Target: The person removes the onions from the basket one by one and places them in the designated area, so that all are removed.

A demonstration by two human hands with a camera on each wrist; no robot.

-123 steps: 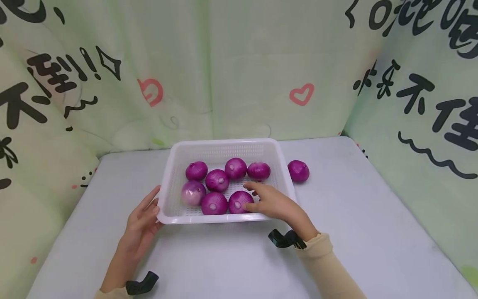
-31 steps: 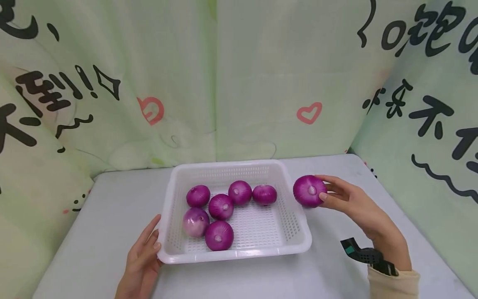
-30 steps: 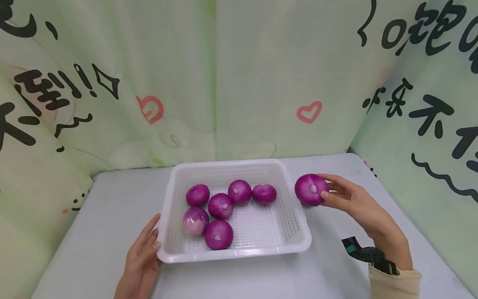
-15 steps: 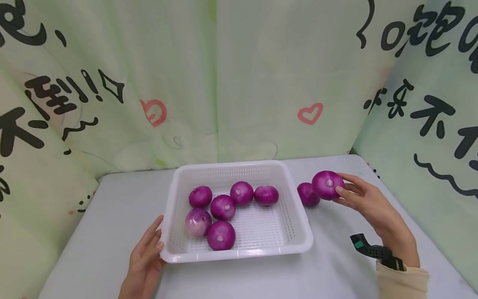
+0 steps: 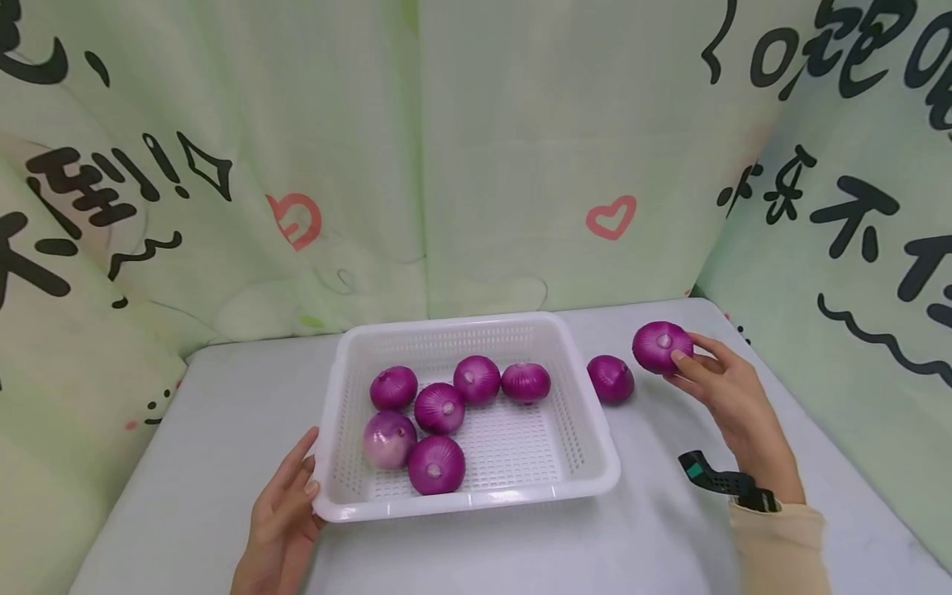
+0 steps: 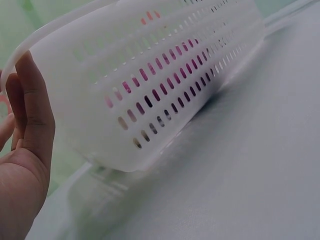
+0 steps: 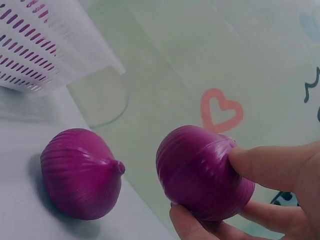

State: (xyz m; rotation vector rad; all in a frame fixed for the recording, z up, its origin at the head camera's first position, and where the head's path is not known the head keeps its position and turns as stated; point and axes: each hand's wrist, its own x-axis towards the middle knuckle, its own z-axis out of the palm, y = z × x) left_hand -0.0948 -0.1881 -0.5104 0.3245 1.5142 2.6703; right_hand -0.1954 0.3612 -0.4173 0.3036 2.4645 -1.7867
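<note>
Between the thumb and fingers of my right hand (image 5: 732, 397) is a purple onion (image 5: 662, 347), raised above the table to the right of the basket. The right wrist view shows the thumb on one side of this onion and fingers beneath it. A second onion (image 7: 82, 174) lies on the table between the basket and my right hand. Several more purple onions (image 5: 436, 465) sit inside the white perforated plastic basket (image 5: 476, 501), mostly in its left and back parts. My left hand (image 5: 278, 516) touches the basket's left rim near the front corner, its fingers fairly straight (image 6: 37, 107).
The basket stands on a white table (image 5: 171, 463) toward its back edge. A pale green printed curtain (image 5: 491, 165) hangs behind the table and along both sides. Black devices are strapped at the wrists; the right one (image 5: 725, 479) shows in the head view.
My right hand took an onion from the basket's front right, carried it out over the right rim and past the onion on the table. My left hand stayed at the rim.
</note>
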